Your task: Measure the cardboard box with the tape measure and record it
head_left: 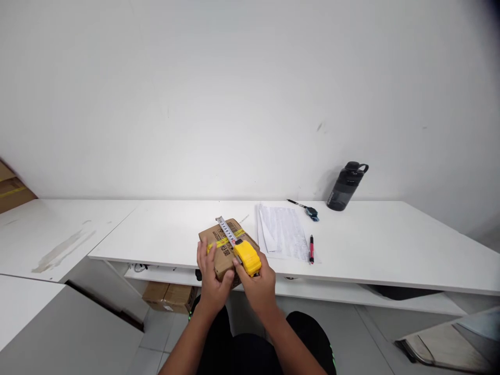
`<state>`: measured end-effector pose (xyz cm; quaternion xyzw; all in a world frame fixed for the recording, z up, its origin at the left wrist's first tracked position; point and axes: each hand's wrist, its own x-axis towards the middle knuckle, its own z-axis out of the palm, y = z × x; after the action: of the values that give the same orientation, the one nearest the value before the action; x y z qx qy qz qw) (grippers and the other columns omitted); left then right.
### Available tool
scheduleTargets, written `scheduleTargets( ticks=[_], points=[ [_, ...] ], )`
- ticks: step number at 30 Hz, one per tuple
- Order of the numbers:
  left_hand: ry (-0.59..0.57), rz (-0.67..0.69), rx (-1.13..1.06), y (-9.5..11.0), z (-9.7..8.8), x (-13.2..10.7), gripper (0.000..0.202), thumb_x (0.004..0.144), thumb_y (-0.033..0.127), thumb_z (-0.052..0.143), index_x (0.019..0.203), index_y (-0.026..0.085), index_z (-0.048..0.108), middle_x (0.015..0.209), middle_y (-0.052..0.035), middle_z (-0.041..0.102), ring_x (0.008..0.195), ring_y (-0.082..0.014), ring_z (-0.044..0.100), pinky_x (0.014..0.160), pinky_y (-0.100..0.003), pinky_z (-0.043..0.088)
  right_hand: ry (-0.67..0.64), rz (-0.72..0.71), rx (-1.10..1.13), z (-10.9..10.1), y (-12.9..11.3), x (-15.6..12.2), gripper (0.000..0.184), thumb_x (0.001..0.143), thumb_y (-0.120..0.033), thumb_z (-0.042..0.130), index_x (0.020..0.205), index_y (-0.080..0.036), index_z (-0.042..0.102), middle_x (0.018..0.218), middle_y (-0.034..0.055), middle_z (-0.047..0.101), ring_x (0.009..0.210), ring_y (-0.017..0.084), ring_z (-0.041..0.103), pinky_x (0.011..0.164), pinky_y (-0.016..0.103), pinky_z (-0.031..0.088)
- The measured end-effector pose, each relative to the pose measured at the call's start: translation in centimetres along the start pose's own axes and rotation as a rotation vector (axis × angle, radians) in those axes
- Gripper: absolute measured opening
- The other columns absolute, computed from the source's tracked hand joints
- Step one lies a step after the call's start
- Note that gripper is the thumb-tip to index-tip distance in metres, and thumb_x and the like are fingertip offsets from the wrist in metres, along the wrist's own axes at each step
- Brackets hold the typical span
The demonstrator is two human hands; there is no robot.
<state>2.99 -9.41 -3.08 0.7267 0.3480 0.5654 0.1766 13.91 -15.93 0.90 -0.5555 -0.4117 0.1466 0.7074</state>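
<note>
A small cardboard box (224, 262) with yellow tape and dark print is at the front edge of the white desk, tilted toward me. My left hand (212, 278) grips its left side, fingers along the far part and thumb at the near corner. My right hand (260, 284) is closed around a yellow tape measure (248, 257) over the box's right side. The tape blade (226, 230) is pulled out and lies across the box top, its hook end at the far edge. Numbers show on the blade. The palm side of my right hand is hidden.
Right of the box lie white papers (283, 232), a red and black pen (311, 249), and a black pen (297, 203) beside a small dark blue item (312, 213). A dark bottle (346, 187) stands near the wall. Cardboard boxes (169, 297) sit below the desk (375, 245).
</note>
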Motion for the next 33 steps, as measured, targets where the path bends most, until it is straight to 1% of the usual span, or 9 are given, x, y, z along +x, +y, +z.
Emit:
scheduleTargets(
  ticks=[3,5,8,11,19,23,26,29,33],
  points=[
    [0.011,0.144,0.094,0.5,0.4,0.3,0.049,0.089,0.034,0.058,0.134,0.027,0.044,0.156,-0.0129,0.026,0.147,-0.0324,0.015,0.114,-0.059,0.021,-0.023,0.029,-0.023,-0.4,0.3,0.0,0.048,0.078,-0.039,0.069,0.121,-0.019,0.06,0.108,0.0094,0.07,0.093,0.024,0.068,0.082,0.038,0.057],
    [-0.006,0.167,0.123,0.5,0.6,0.6,0.045,0.088,0.03,0.059,0.13,0.026,0.045,0.154,-0.014,0.029,0.146,-0.0328,0.016,0.113,-0.06,0.023,-0.021,0.032,-0.052,-0.8,0.1,0.2,0.047,0.076,-0.039,0.07,0.118,-0.019,0.061,0.105,0.0092,0.071,0.091,0.025,0.068,0.081,0.039,0.057],
    [-0.043,0.165,0.157,0.3,0.5,0.8,0.043,0.086,0.031,0.062,0.126,0.025,0.049,0.15,-0.0144,0.035,0.145,-0.0341,0.019,0.111,-0.06,0.027,-0.026,0.061,-0.071,-1.4,-0.4,0.3,0.044,0.075,-0.04,0.072,0.113,-0.018,0.062,0.1,0.0087,0.072,0.088,0.025,0.068,0.078,0.039,0.057],
    [-0.043,0.178,0.179,0.2,0.5,1.0,0.042,0.084,0.034,0.064,0.123,0.024,0.051,0.146,-0.0141,0.041,0.144,-0.0344,0.022,0.111,-0.059,0.029,-0.046,0.106,-0.061,-1.8,-0.8,0.4,0.044,0.076,-0.042,0.071,0.112,-0.019,0.061,0.099,0.0078,0.071,0.087,0.024,0.068,0.075,0.037,0.057],
    [-0.044,0.221,0.242,0.8,0.6,1.2,0.04,0.085,0.033,0.062,0.121,0.021,0.049,0.143,-0.0155,0.043,0.143,-0.0349,0.025,0.11,-0.059,0.03,-0.043,0.153,-0.09,-2.0,-1.4,0.1,0.048,0.075,-0.044,0.07,0.114,-0.019,0.06,0.103,0.0074,0.07,0.089,0.023,0.066,0.08,0.036,0.056],
    [-0.042,0.245,0.279,1.1,0.3,1.2,0.04,0.084,0.036,0.064,0.118,0.02,0.051,0.139,-0.0154,0.047,0.143,-0.0341,0.026,0.11,-0.058,0.031,-0.012,0.178,-0.102,-2.2,-2.1,0.0,0.045,0.073,-0.046,0.07,0.108,-0.019,0.062,0.097,0.0067,0.071,0.085,0.023,0.066,0.076,0.035,0.055],
    [-0.052,0.224,0.285,1.4,0.3,1.2,0.038,0.085,0.038,0.063,0.117,0.02,0.053,0.138,-0.0148,0.048,0.142,-0.0334,0.027,0.111,-0.056,0.032,0.001,0.197,-0.103,-2.4,-2.6,-0.1,0.044,0.072,-0.049,0.071,0.103,-0.018,0.063,0.091,0.0067,0.071,0.078,0.022,0.066,0.07,0.033,0.055],
    [-0.077,0.174,0.282,1.5,0.4,1.4,0.036,0.086,0.041,0.061,0.115,0.02,0.056,0.138,-0.0135,0.048,0.141,-0.0325,0.028,0.111,-0.054,0.031,0.015,0.19,-0.151,-2.7,-2.7,-0.3,0.046,0.073,-0.05,0.07,0.104,-0.016,0.063,0.09,0.0069,0.071,0.077,0.021,0.065,0.07,0.034,0.054],
    [-0.167,0.164,0.334,1.8,-0.2,2.3,0.051,0.084,0.048,0.062,0.128,0.023,0.056,0.136,-0.0119,0.05,0.136,-0.0333,0.032,0.11,-0.052,0.03,0.024,0.158,-0.24,-3.4,-2.1,-0.4,0.046,0.072,-0.047,0.072,0.106,-0.017,0.064,0.094,0.0075,0.072,0.082,0.022,0.066,0.075,0.035,0.054]
  ],
)
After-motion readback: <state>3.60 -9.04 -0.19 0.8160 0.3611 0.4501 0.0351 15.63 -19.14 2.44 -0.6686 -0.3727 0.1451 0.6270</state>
